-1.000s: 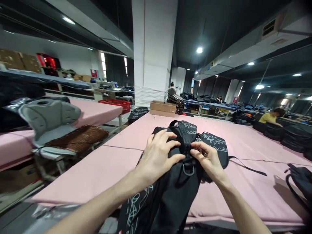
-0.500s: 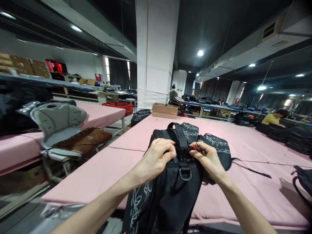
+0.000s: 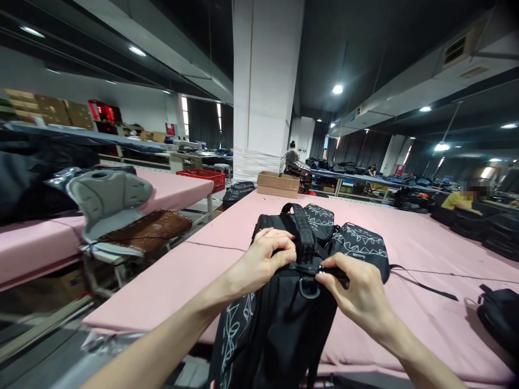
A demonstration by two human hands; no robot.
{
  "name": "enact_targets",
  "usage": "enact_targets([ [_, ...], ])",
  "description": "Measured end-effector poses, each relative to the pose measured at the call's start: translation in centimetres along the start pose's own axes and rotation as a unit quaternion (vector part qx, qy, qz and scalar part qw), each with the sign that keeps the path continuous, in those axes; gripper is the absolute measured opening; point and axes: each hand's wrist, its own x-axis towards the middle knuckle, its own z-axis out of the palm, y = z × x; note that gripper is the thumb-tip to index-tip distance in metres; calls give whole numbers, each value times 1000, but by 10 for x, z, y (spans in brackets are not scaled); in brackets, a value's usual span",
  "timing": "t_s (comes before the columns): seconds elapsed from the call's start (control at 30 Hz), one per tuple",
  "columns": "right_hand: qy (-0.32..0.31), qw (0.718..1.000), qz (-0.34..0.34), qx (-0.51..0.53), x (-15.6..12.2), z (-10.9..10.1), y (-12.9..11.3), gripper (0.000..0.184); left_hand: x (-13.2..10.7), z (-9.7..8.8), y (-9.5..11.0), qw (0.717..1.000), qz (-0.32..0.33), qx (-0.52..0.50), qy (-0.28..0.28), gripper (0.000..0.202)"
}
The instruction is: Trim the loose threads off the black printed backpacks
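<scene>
A black backpack (image 3: 292,329) with white scribble print on its side stands at the near table edge, its top facing me. My left hand (image 3: 270,254) is closed in a pinch on the bag's top, just left of the carry handle (image 3: 303,229). Right of the handle, my right hand (image 3: 352,278) pinches a thin dark piece that runs toward the bag's top seam; whether it is a strap or a small tool, I cannot tell. Below the fingers hangs a D-ring (image 3: 309,289). Just beyond the bag lie two printed black pouches or bag parts (image 3: 360,246), (image 3: 320,219).
The pink-covered table (image 3: 425,324) extends to the right, with a dark bag (image 3: 500,316) at its right edge and a loose strap (image 3: 425,283). A cardboard box (image 3: 278,185) stands by the white pillar (image 3: 265,86). On the left is a grey chair (image 3: 109,200). A co-worker in yellow (image 3: 458,200) sits far right.
My right hand has moved down and slightly right, away from the handle's side, with the thin dark piece now stretched out between its fingers and the bag. The left hand stays at the bag's top.
</scene>
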Motion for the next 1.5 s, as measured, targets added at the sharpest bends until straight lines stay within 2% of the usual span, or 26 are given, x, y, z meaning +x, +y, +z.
enact_targets([
  [0.27, -58, 995, 44, 75, 6, -6, 3, 18, -2, -4, -1, 1000, -17, -16, 0, 24],
  [0.57, -73, 995, 5, 72, 11, -6, -1, 15, -6, -4, 4, 999, -32, -40, -5, 26],
  [0.63, -70, 995, -5, 66, 10, -6, -1, 15, -8, -15, 3, 996, -39, -73, -14, 28],
  [0.73, -74, 996, -19, 55, 10, -5, -2, 14, -9, -45, -3, 990, -65, -117, -41, 36],
  [0.83, -73, 995, -31, 54, 10, -2, -4, 11, -6, -69, -6, 992, -104, -64, 19, 57],
  [0.9, -73, 995, -42, 60, 11, 3, -7, 10, -3, -68, -1, 985, -144, -83, 44, 57],
  [0.97, -73, 994, -50, 66, 11, 9, -12, 9, 2, -55, 11, 958, -183, -219, 4, 44],
  [1.0, -72, 994, -53, 69, 11, 11, -15, 8, 5, -46, 18, 931, -199, -306, -9, 35],
  [1.07, -68, 993, -58, 82, 9, 13, -18, 7, 12, -30, 30, 868, -230, -440, 12, 19],
  [1.13, -67, 989, -55, 124, 6, 10, -17, 9, 19, -20, 35, 830, -265, -488, 53, 12],
  [1.17, -68, 984, -42, 156, 4, 7, -14, 10, 22, -18, 35, 825, -278, -489, 53, 13],
  [1.27, -41, 960, 66, 268, -1, -4, 8, 15, 33, -22, 29, 849, -283, -444, -42, 11],
  [1.37, 64, 910, 190, 362, -6, -7, 41, 23, 46, -29, 19, 890, -249, -346, -162, 23],
  [1.43, 116, 877, 230, 405, -10, -1, 58, 29, 58, -30, 12, 927, -202, -250, -194, 30],
  [1.5, 120, 860, 248, 429, -17, 10, 68, 33, 72, -27, 4, 960, -144, -149, -188, 33],
])
